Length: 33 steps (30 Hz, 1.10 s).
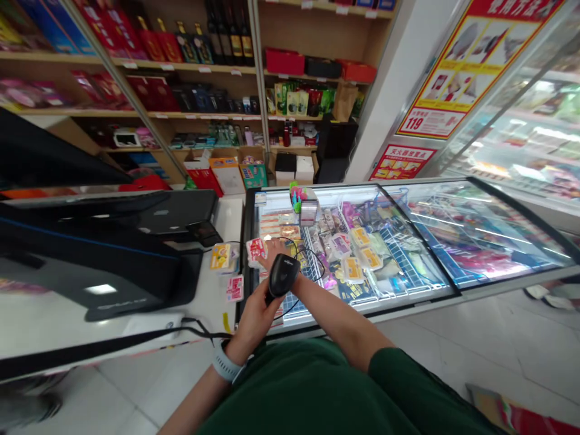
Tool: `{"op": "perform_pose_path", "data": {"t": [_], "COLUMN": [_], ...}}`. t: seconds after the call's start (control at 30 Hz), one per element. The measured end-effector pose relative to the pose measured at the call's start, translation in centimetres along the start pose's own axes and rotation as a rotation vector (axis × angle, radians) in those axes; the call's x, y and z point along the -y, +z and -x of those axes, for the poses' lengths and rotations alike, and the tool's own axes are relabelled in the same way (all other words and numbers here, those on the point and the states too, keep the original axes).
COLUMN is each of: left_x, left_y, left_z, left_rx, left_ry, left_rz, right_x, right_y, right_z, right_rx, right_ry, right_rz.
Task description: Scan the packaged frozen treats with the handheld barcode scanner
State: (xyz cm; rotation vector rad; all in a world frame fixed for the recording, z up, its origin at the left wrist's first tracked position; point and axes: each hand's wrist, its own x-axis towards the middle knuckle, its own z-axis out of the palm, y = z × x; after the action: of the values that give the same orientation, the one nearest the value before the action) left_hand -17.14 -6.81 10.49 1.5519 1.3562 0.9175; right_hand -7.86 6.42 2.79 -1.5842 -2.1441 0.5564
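Observation:
My left hand point(257, 309), with a pale watch strap at the wrist, is wrapped round the handle of a black barcode scanner point(283, 273). The scanner's head partly covers my right forearm. My right hand point(273, 246) reaches over the left end of a glass-topped freezer point(247, 211). Its fingers are on a red-and-white food packet point(256, 250) near the freezer's black edge. Left of that, a yellow-labelled packet point(220, 257) rests on the white counter point(217, 323). A red-and-white packet point(235, 289) lies closer to me. The scanner's thin cable loops over the glass.
A large black checkout terminal point(109, 260) stands at the left. Clear stacked containers point(309, 212) and a colourful item point(296, 197) sit at the freezer's far side. Packaged foods and wire baskets show through the glass. Bottles and boxes fill the shelves point(190, 67) behind.

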Motion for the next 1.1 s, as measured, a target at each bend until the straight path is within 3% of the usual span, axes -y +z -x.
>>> {"op": "perform_pose_path", "data": {"t": [0.17, 0.37, 0.5, 0.6, 0.7, 0.8, 0.93, 1.1], "left_x": [0.0, 0.9, 1.3, 1.1, 0.6, 0.1, -0.5, -1.6], "left_y": [-1.4, -2.7, -2.6, -1.6, 0.0, 1.8, 4.4, 7.1], "left_z": [2.0, 3.1, 3.2, 3.1, 3.0, 2.7, 2.1, 1.1], "left_rx": [-0.056, -0.057, -0.065, -0.072, -0.077, -0.069, -0.032, 0.029], "left_ry": [-0.034, -0.059, -0.061, -0.053, -0.060, -0.074, -0.088, -0.069], "left_rz": [0.035, 0.039, 0.046, 0.064, 0.051, 0.000, -0.044, -0.044], "right_x": [2.6, 1.3, -0.5, -2.6, -5.2, -7.8, -10.7, -13.0], "right_y": [4.2, 4.4, 3.0, 1.3, -1.1, -3.7, -6.5, -8.5], "right_z": [-0.6, -0.1, 1.0, 2.1, 3.0, 3.9, 5.4, 7.7], "right_rx": [-0.040, -0.042, -0.137, -0.304, -0.382, -0.393, -0.370, -0.307], "right_ry": [-0.060, -0.099, -0.067, 0.145, 0.379, 0.424, 0.411, 0.402], "right_rz": [0.006, 0.100, -0.119, -0.525, -0.997, -1.304, -1.408, -1.352]}}
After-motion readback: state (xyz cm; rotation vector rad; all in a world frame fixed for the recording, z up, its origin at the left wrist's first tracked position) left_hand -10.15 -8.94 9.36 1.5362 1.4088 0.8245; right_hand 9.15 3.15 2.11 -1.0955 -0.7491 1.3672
